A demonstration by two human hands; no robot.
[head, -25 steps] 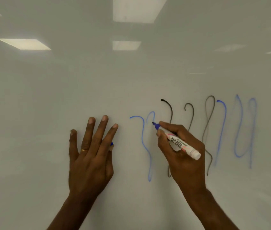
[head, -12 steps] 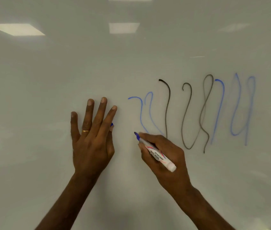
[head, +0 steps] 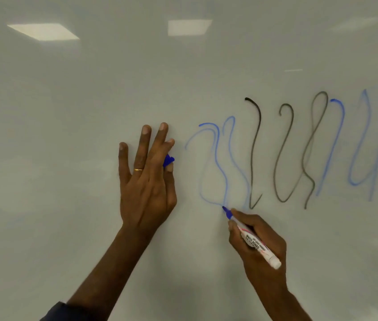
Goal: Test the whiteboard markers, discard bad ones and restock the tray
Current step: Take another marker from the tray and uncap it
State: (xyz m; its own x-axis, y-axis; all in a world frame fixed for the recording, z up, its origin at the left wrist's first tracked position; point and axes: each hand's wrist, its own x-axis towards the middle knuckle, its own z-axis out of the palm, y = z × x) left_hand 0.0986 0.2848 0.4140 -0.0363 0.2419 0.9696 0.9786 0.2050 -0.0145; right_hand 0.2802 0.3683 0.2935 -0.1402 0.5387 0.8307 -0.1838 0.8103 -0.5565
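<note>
A whiteboard (head: 90, 135) fills the view, with ceiling lights mirrored near its top. Blue and black squiggles (head: 287, 154) run across it. Left of the squiggles, the left hand (head: 147, 181) lies flat with fingers extended, a blue cap (head: 168, 160) tucked between thumb and forefinger. Below them, the right hand (head: 257, 242) grips a white marker (head: 253, 240), its blue tip touching the board at the foot of the leftmost blue line.
</note>
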